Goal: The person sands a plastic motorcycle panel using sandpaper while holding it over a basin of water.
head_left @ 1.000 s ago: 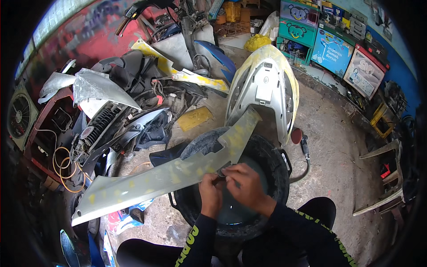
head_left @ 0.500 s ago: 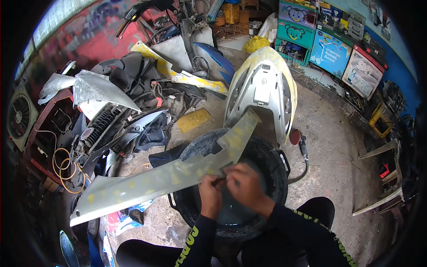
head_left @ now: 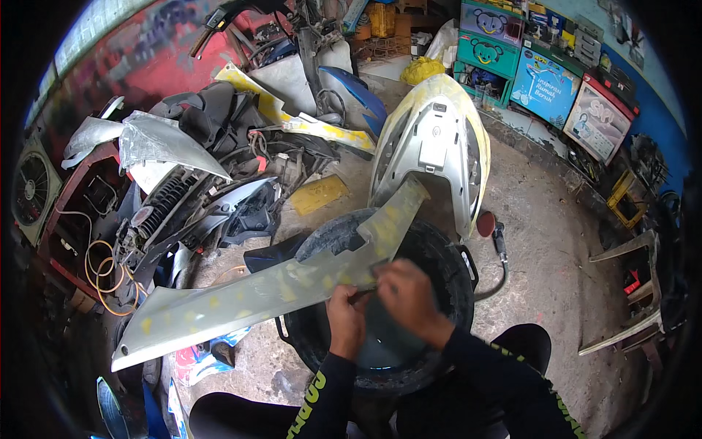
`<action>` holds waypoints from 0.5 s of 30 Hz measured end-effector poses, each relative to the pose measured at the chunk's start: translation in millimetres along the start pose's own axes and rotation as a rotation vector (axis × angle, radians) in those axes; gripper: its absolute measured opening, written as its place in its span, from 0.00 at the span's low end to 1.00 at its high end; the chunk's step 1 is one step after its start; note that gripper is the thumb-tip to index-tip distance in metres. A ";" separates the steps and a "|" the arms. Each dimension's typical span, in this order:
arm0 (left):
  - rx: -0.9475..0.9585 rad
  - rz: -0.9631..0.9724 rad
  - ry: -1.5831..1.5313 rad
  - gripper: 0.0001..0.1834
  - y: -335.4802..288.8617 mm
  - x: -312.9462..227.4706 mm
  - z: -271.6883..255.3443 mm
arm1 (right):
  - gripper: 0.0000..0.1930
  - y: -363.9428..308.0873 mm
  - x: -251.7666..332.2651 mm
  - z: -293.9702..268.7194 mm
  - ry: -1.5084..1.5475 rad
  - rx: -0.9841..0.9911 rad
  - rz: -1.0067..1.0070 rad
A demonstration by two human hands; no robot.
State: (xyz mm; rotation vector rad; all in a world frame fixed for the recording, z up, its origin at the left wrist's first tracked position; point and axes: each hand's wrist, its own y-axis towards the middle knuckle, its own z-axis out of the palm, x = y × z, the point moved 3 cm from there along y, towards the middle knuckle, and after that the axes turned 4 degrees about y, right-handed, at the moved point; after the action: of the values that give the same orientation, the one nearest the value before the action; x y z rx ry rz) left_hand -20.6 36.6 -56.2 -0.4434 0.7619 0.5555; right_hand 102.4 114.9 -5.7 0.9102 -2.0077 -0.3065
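Observation:
A long pale green-grey body panel [head_left: 241,300] with yellow filler patches lies across a black tyre tub [head_left: 446,256] holding water. My left hand [head_left: 347,318] grips the panel's lower edge from beneath. My right hand [head_left: 406,293] presses on the panel's face just to the right, fingers closed over something small that I cannot make out. Both hands sit over the tub, sleeves black with yellow lettering.
A white and yellow scooter front cover [head_left: 439,143] stands behind the tub. A heap of scooter parts [head_left: 197,190] and a fan [head_left: 29,194] fill the left. Coloured boxes [head_left: 545,80] line the right wall. A small tool with a red disc [head_left: 488,227] lies on the concrete floor.
My right hand has slid slightly along the panel surface. The panel and my left hand stay nearly where they were.

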 end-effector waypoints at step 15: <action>-0.003 -0.009 0.076 0.07 -7.5 9.2 10.8 | 0.06 1.7 -6.7 -5.5 0.023 -0.034 -0.042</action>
State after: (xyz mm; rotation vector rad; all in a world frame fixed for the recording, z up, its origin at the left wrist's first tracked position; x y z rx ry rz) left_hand -4.9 39.8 -54.8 -0.4729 0.8315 0.5344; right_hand 108.3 121.4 -5.8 0.9319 -1.9590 -0.3510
